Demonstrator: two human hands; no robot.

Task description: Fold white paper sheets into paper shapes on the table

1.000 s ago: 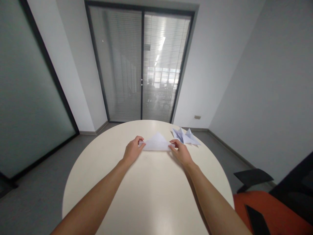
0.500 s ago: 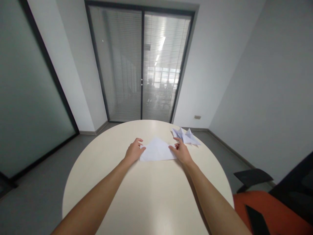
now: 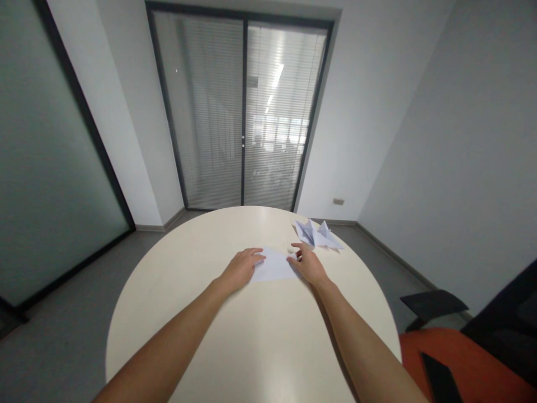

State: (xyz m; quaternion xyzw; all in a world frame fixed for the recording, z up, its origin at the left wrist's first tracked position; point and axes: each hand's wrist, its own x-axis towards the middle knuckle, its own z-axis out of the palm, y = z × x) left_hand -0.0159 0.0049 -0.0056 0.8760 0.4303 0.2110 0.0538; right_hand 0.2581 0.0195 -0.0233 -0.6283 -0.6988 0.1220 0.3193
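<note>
Head view: you are looking forward and down at a round, pale worktop (image 3: 251, 341), both your bare forearms reaching across it. A white sheet of paper (image 3: 274, 267) lies near the far side of the worktop, between your two hands, its straight near edge facing you. Your left hand (image 3: 243, 267) is palm down over the paper's left part, fingers extended and loosely parted from the thumb. Your right hand (image 3: 309, 264) is at the paper's right side, thumb and forefinger apart; its other fingers curl under, and you cannot tell whether they touch the sheet. The hands are apart from each other. Just beyond your right hand, near the worktop's edge, sit folded white paper shapes (image 3: 322, 238) with raised points. To the right stands a chair with an orange seat (image 3: 482, 366); ahead are glass panels (image 3: 201, 123) with blinds.
</note>
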